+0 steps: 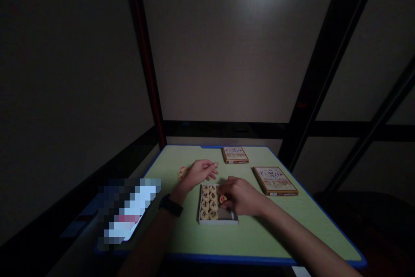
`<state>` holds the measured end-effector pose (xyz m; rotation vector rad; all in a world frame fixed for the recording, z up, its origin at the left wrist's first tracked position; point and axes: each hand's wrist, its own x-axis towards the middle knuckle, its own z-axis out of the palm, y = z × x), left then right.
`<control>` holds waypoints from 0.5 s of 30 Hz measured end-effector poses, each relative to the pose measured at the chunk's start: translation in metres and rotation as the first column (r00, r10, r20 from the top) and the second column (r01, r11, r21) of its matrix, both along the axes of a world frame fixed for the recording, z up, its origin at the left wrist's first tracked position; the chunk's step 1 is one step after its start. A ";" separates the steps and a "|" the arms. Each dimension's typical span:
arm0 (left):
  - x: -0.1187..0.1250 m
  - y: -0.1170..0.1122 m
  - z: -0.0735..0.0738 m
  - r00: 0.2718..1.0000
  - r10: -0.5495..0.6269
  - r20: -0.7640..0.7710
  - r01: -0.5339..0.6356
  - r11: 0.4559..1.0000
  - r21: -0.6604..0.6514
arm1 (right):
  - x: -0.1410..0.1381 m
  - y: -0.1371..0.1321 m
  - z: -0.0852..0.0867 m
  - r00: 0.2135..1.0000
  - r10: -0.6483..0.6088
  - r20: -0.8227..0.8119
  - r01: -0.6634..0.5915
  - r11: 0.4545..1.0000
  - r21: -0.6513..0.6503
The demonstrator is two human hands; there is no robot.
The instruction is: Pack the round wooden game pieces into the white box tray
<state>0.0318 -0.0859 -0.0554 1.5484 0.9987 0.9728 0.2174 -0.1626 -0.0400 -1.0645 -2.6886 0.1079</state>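
An open shallow box on the table holds round Chinese chess pieces with black characters, filling two columns at its left. My right hand reaches over the box's right side, thumb and fingers closed around a Chinese chess piece with a red character. Bare box floor shows below that piece. My left hand hovers just beyond the box's far edge, fingers loosely bent and apart, with nothing visible in them. Beside its wrist, on the left, lies a small group of red-marked Chinese chess pieces, partly hidden by the hand.
Two printed box lids or boxes lie on the green table: one box at the back, another box at the right. A lit screen device, blurred out, lies along the left edge. Walls stand close behind and left.
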 end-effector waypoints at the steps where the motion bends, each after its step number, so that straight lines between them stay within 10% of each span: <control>1: 0.000 -0.001 0.000 1.000 -0.009 -0.006 0.009 1.000 0.007 | -0.001 0.000 -0.001 1.000 -0.002 0.020 0.002 1.000 0.000; 15: 0.000 -0.003 -0.002 0.998 -0.054 -0.036 0.056 0.996 0.074 | -0.002 -0.004 -0.003 0.994 -0.104 0.040 0.105 0.994 -0.013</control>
